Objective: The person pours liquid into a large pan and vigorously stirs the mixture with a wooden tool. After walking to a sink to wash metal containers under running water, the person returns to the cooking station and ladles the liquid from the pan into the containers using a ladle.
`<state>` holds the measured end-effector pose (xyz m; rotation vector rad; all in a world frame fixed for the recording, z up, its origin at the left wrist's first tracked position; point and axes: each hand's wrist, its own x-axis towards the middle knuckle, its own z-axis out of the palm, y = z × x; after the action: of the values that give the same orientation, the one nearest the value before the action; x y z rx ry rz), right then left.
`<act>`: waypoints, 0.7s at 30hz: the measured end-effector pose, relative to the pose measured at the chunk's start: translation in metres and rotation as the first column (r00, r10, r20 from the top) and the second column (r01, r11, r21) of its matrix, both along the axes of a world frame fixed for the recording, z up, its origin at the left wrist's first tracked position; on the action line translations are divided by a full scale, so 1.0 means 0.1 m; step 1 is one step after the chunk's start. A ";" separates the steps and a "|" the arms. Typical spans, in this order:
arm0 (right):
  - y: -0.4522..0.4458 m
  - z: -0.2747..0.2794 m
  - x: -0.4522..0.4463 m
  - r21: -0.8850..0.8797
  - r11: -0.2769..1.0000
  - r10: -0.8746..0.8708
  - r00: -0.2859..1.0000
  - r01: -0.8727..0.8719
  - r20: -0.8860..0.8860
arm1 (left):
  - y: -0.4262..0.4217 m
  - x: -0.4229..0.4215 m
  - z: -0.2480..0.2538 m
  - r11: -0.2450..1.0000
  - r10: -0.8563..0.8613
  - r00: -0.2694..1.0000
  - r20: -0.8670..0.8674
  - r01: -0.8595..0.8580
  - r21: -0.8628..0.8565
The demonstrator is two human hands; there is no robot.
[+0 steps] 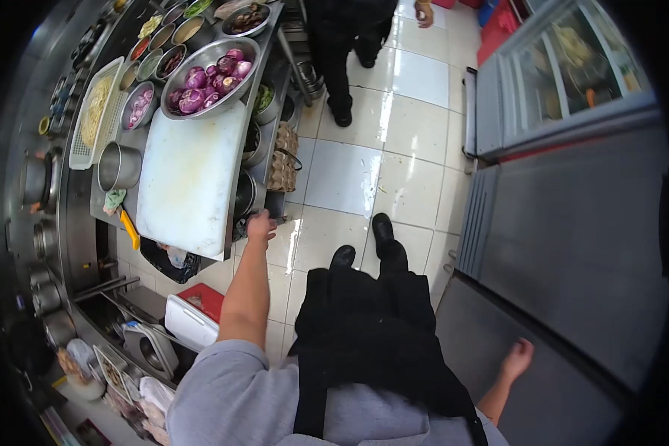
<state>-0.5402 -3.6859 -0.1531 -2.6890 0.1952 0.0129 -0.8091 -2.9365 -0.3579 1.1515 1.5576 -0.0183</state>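
My left hand (262,226) is beside the near right corner of a worktable, its fingers loosely apart and holding nothing that I can see. Whether it touches the table edge, I cannot tell. On the table, close to that hand, lies a white cutting board (189,182). A metal colander (249,50) full of peeled red onions (195,99) stands at the board's far end. To the board's left are a steel pot (119,166) and a yellow-handled knife (129,227). My right hand (518,360) hangs by a grey refrigerator door (531,327), empty, with relaxed fingers.
Several bowls of ingredients and a white basket (97,111) crowd the table's far left. Egg trays (284,160) sit on a shelf below. A person (342,52) in black stands ahead on the tiled floor (342,175). A glass-fronted chiller (565,67) stands at right.
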 end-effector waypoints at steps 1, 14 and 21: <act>0.52 -0.17 0.12 0.026 0.972 0.235 0.949 -0.235 -0.209 | 0.08 0.04 -0.19 0.905 0.425 0.904 0.047 -0.424 -0.025; 4.61 -1.92 1.47 0.581 0.383 0.882 0.097 -0.718 -0.461 | -0.21 0.66 -0.55 0.109 0.967 0.168 0.193 -0.953 0.284; 6.67 -2.19 0.44 0.778 0.362 0.922 0.074 -0.514 -0.380 | -0.81 0.57 -0.30 0.808 0.414 0.874 -0.254 -0.224 0.545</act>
<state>-0.4964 -3.0185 -0.3723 -1.7153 -0.9242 1.4678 -0.7525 -3.0175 -0.3878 1.3090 2.1651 0.4585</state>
